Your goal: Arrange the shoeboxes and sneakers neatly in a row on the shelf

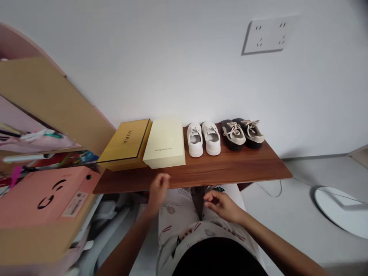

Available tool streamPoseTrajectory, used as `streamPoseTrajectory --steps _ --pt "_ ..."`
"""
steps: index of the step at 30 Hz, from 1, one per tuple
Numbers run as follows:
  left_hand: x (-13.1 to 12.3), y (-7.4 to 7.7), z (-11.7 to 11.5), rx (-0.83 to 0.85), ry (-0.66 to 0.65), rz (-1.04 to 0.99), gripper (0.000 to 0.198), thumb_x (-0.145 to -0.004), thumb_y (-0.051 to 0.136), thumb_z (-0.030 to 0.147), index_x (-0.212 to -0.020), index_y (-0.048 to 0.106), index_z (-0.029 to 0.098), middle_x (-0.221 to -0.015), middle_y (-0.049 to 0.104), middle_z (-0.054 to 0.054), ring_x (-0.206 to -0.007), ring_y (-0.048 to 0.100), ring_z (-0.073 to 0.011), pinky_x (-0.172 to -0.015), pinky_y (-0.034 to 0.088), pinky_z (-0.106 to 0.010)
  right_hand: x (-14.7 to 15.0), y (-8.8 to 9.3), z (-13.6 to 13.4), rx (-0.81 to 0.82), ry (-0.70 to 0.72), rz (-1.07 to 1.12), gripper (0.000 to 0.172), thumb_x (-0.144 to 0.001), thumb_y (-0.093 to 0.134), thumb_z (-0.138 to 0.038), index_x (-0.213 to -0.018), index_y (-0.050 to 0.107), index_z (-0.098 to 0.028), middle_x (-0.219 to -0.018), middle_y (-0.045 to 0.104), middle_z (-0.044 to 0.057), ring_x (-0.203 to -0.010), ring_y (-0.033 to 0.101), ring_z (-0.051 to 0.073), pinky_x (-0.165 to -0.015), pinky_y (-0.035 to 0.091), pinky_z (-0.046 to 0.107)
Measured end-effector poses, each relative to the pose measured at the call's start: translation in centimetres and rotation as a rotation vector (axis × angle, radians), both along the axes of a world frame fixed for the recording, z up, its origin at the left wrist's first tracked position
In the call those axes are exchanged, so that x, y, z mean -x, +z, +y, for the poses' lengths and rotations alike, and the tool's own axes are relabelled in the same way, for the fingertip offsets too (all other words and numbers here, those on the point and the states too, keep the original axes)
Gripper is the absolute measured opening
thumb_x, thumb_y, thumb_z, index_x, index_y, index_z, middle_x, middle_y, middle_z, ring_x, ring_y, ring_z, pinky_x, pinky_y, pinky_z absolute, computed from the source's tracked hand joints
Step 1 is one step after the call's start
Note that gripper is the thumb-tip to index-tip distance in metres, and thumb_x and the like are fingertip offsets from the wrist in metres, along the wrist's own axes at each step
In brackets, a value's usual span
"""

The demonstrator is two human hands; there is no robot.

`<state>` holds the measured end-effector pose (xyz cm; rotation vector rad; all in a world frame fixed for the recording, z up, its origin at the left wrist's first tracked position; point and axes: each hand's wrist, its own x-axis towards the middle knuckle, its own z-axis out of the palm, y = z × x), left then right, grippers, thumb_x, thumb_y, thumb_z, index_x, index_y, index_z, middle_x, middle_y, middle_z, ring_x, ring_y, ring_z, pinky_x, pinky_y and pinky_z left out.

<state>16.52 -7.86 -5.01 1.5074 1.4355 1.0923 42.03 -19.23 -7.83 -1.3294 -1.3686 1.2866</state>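
Observation:
My left hand (pixel 159 191), slightly blurred, is loosely curled over the front edge of the wooden board (pixel 230 170), with nothing visible in it. It is nearest the cream shoebox (pixel 166 140), whose lid is shut. My right hand (pixel 223 206) hovers above my lap with its fingers half bent, a gap by the thumb and nothing held. Beside the cream box is a yellow shoebox (pixel 123 143) with dark edges. To the right are a pair of white sneakers (pixel 212 143) and a pair of dark-and-beige laced sneakers (pixel 234 136), heels towards me.
A pink box (pixel 51 195) sits on a cluttered shelf at the left, close to my left arm. Behind the board rises a white wall with a socket panel (pixel 266 34). A round white base (pixel 342 211) and a thin cable (pixel 273 194) lie on the floor at the right.

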Motion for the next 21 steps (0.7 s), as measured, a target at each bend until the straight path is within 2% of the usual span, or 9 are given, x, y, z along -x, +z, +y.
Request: streamPoseTrajectory --steps 3,5,6,9,13,16,18,20,21 --pt "5.5 1.7 5.4 0.168 0.574 -0.531 0.024 -0.088 0.057 0.045 -0.086 0.050 0.022 -0.076 0.050 0.002 -0.064 0.050 -0.0109 -0.064 0.046 -0.025 6.1 2.0 4.7 0.200 -0.189 0.450 0.042 -0.069 0.080 -0.047 -0.096 0.060 -0.023 -0.080 0.061 -0.002 -0.070 0.059 0.012 -0.070 0.051 0.028" --pt "8.7 2.7 8.3 0.238 0.758 -0.719 0.027 -0.090 0.053 0.051 -0.090 0.048 0.024 -0.083 0.048 0.001 -0.068 0.050 -0.0113 -0.064 0.047 -0.025 10.1 3.8 8.9 0.324 -0.345 0.736 0.049 -0.064 0.084 -0.044 -0.099 0.056 -0.024 -0.083 0.062 -0.003 -0.073 0.061 0.012 -0.073 0.052 0.027" --pt "10.0 3.1 9.4 0.270 0.801 -0.765 0.030 -0.090 0.051 0.055 -0.091 0.047 0.025 -0.086 0.047 0.000 -0.070 0.050 -0.0117 -0.063 0.048 -0.025 11.8 4.7 11.0 0.370 -0.409 0.852 0.046 -0.066 0.083 -0.043 -0.097 0.055 -0.024 -0.085 0.062 -0.002 -0.076 0.061 0.012 -0.074 0.052 0.027" --pt "12.5 4.0 11.5 0.354 0.813 -0.784 0.034 -0.086 0.054 0.058 -0.091 0.045 0.026 -0.087 0.044 0.001 -0.069 0.048 -0.0113 -0.060 0.047 -0.024 15.7 6.4 16.0 0.485 -0.676 0.934 0.041 -0.070 0.077 -0.048 -0.093 0.054 -0.023 -0.089 0.063 0.000 -0.080 0.061 0.015 -0.069 0.052 0.026" --pt "13.3 4.5 13.2 0.405 0.673 -0.612 0.035 -0.082 0.061 0.052 -0.084 0.041 0.023 -0.077 0.039 0.003 -0.062 0.044 -0.0094 -0.059 0.047 -0.025 18.2 5.8 18.7 0.306 -1.005 0.758 0.043 -0.073 0.074 -0.048 -0.095 0.049 -0.021 -0.085 0.063 0.001 -0.080 0.060 0.017 -0.064 0.050 0.027" --pt "13.4 4.8 14.0 0.271 0.572 -0.323 0.028 -0.088 0.051 0.049 -0.087 0.042 0.023 -0.076 0.041 0.002 -0.066 0.047 -0.0125 -0.062 0.050 -0.032 18.7 5.5 19.0 0.166 -1.076 0.621 0.041 -0.078 0.068 -0.045 -0.101 0.045 -0.020 -0.086 0.060 0.002 -0.078 0.058 0.018 -0.066 0.051 0.029" --pt "13.4 4.9 14.2 0.153 0.565 -0.260 0.021 -0.091 0.043 0.043 -0.094 0.044 0.023 -0.083 0.047 0.000 -0.075 0.053 -0.0160 -0.066 0.052 -0.035 18.6 6.2 18.8 0.033 -1.101 0.460 0.042 -0.080 0.065 -0.044 -0.106 0.044 -0.020 -0.092 0.059 0.004 -0.080 0.057 0.018 -0.071 0.051 0.031" --pt "13.4 4.9 13.8 -0.035 0.605 -0.248 0.020 -0.088 0.047 0.039 -0.099 0.044 0.022 -0.094 0.052 -0.004 -0.088 0.057 -0.0195 -0.072 0.054 -0.038 18.3 7.4 18.4 -0.188 -1.066 0.178 0.044 -0.081 0.064 -0.043 -0.111 0.045 -0.018 -0.098 0.057 0.007 -0.088 0.055 0.021 -0.079 0.049 0.035" --pt "13.5 4.8 13.4 -0.155 0.624 -0.189 0.024 -0.085 0.053 0.038 -0.099 0.044 0.022 -0.098 0.053 -0.006 -0.096 0.057 -0.0216 -0.078 0.054 -0.040 18.1 8.1 18.1 -0.322 -0.991 0.001 0.043 -0.082 0.063 -0.041 -0.114 0.047 -0.018 -0.102 0.056 0.009 -0.093 0.053 0.023 -0.083 0.048 0.037"
